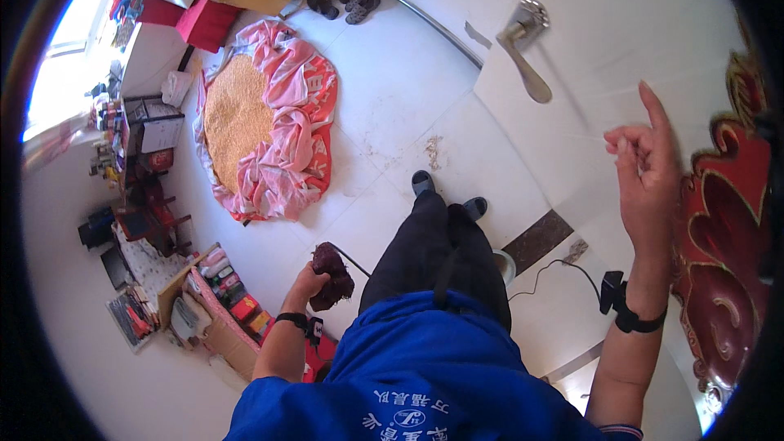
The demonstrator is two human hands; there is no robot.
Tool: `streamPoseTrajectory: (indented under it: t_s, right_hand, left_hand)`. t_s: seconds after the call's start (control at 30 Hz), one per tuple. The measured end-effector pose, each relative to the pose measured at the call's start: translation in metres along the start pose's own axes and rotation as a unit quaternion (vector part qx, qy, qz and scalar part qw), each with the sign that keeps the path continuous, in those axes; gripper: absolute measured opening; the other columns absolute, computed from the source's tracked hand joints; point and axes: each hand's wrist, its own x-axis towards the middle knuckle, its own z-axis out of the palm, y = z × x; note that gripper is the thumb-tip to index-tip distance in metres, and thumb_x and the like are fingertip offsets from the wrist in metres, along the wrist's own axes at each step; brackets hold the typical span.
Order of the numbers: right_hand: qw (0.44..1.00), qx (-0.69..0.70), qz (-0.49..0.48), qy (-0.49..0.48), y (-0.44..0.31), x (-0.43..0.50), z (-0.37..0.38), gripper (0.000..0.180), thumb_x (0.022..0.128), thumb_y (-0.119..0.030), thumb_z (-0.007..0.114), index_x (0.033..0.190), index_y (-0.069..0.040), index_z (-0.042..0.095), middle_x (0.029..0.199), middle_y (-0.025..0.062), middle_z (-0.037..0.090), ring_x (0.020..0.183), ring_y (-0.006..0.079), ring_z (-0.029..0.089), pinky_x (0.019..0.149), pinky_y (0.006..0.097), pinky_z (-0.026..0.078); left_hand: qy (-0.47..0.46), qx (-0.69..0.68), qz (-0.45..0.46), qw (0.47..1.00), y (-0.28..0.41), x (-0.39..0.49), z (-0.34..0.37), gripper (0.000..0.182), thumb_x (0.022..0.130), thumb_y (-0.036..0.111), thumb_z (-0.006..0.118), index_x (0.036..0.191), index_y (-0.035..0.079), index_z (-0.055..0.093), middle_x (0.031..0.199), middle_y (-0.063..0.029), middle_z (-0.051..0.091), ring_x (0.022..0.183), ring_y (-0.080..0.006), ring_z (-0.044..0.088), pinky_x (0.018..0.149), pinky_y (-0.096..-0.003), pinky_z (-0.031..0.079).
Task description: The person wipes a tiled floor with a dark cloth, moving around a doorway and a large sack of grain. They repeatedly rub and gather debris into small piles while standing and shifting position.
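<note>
My left hand (305, 286) grips a dark maroon, shaggy cloth (332, 278) low beside my leg, over the pale tiled floor (355, 208). On the other side my right hand (650, 177) is raised in front of a white door (588, 30), its index finger stretched out and the others partly curled. Nothing shows in it; whether it touches the door I cannot tell. A metal lever handle (528, 52) sits on the door, beyond that hand. Close to the right forearm stands a red carved panel with gold edging (729, 220).
A red and pink sheet (291, 135) on the floor holds a heap of yellow grain (239, 116). Shoes (361, 5) lie by the far wall. A light basin (505, 266) is partly hidden behind my legs. Boxes and goods (239, 297) fill the left side. Debris (433, 152) dots the tiles.
</note>
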Motion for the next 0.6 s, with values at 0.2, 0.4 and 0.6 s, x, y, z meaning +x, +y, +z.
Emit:
streamPoseTrajectory:
  t_s: [0.2, 0.4, 0.6]
  right_hand:
    - [0.996, -0.044, 0.077, -0.019, -0.006, 0.000, 0.003, 0.063, 0.107, 0.002, 0.055, 0.166, -0.011, 0.041, 0.096, 0.0071, 0.072, 0.089, 0.0119, 0.068, 0.089, 0.0310, 0.060]
    - [0.978, -0.116, 0.171, -0.028, -0.007, 0.001, 0.008, 0.061, 0.109, -0.001, 0.052, 0.167, -0.019, 0.044, 0.096, 0.0048, 0.070, 0.088, 0.0119, 0.068, 0.086, 0.0304, 0.059]
    - [0.960, -0.148, 0.232, -0.044, -0.001, 0.008, 0.009, 0.059, 0.109, -0.003, 0.052, 0.165, -0.019, 0.047, 0.093, 0.0034, 0.067, 0.086, 0.0107, 0.064, 0.080, 0.0280, 0.055]
  left_hand:
    - [0.009, -0.021, 0.012, 1.000, 0.002, 0.021, 0.000, 0.063, 0.083, 0.024, 0.076, 0.138, -0.002, 0.061, 0.123, -0.0235, 0.075, 0.117, -0.0372, 0.073, 0.105, -0.0440, 0.056]
    - [0.009, -0.053, 0.023, 0.998, -0.012, 0.056, -0.028, 0.062, 0.083, 0.024, 0.075, 0.137, -0.003, 0.061, 0.124, -0.0241, 0.075, 0.118, -0.0363, 0.072, 0.106, -0.0426, 0.056]
    - [0.036, -0.179, 0.045, 0.982, -0.030, 0.071, -0.035, 0.061, 0.084, 0.017, 0.073, 0.139, -0.003, 0.059, 0.123, -0.0218, 0.074, 0.114, -0.0337, 0.073, 0.105, -0.0418, 0.056]
